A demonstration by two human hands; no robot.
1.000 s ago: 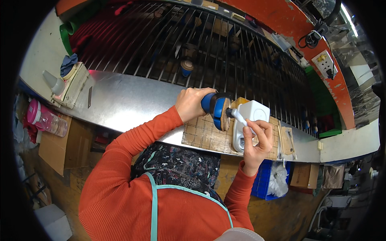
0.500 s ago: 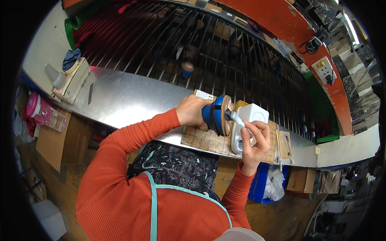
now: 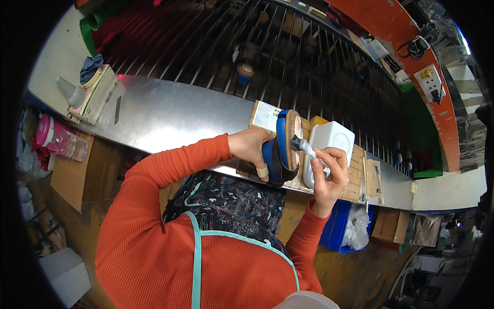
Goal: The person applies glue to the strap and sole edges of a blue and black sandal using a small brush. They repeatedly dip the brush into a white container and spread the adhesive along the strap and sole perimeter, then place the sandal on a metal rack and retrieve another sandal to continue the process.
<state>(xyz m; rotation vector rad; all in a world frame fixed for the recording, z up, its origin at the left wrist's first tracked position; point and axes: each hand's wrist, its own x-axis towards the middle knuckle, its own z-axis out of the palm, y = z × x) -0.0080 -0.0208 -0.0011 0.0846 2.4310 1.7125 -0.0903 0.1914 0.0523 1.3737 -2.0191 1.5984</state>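
Note:
My left hand (image 3: 252, 148) grips a blue and black shoe (image 3: 282, 149) above the front edge of the metal bench. The shoe is tipped on its side, its tan-rimmed underside turned to the right. Pinched in the fingers of my right hand (image 3: 330, 175) is a brush (image 3: 304, 148) with a whitish handle, its dark bristle end against that underside. A white plastic tub (image 3: 309, 173) lies just behind the right fingers, partly covered by them. Beside it stands a white box-shaped container (image 3: 335, 138). A tape-wrapped cardboard sheet (image 3: 355, 177) lies beneath them.
Behind the metal bench top (image 3: 154, 116) runs a rack of metal bars (image 3: 278, 62), with another blue shoe (image 3: 245, 73) on it. Thin sticks (image 3: 380, 180) lie on the right. A blue crate (image 3: 337, 226) with plastic bags sits below; a pink-lidded jug (image 3: 59, 138) is at left.
The shoe has turned a little, showing more of its black part. My right hand and the brush have shifted slightly right with it. The whole view has tilted slightly.

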